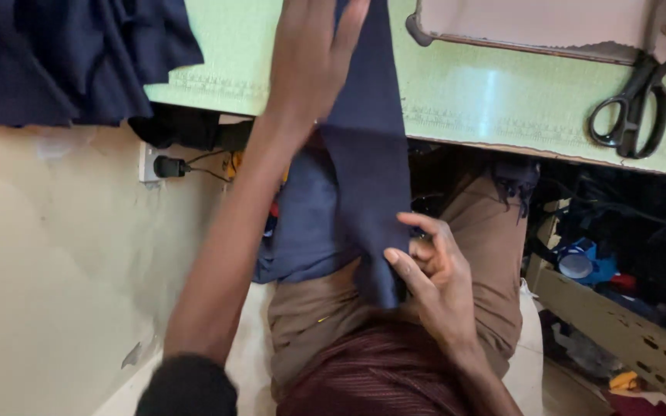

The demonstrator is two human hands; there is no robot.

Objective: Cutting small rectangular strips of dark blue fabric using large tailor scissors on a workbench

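Head view: the left hand (310, 58) lies flat and open, palm down, pressing the upper part of a navy cloth (368, 154) against the green table (495, 100); its fingertips run past the top of the frame. The cloth hangs from under that hand, over the table edge and down to the lap; there the right hand (433, 277) pinches its lower end between thumb and curled fingers, closed on the fabric. Below the right hand lie brown trousers (487, 239) and a maroon striped shirt (379, 377). Well to the right of both hands black scissors (632, 108) rest shut on the table, just below a pale machine base (533, 23). To the left of the left hand a heap of dark fabric (71, 54) drapes over the table corner; under it a plug (165, 166) sits in a wall socket. As I judge it, the strip is being drawn taut and smoothed; the next move calls for even tension, the upper hand pinning while the lower one pulls straight.
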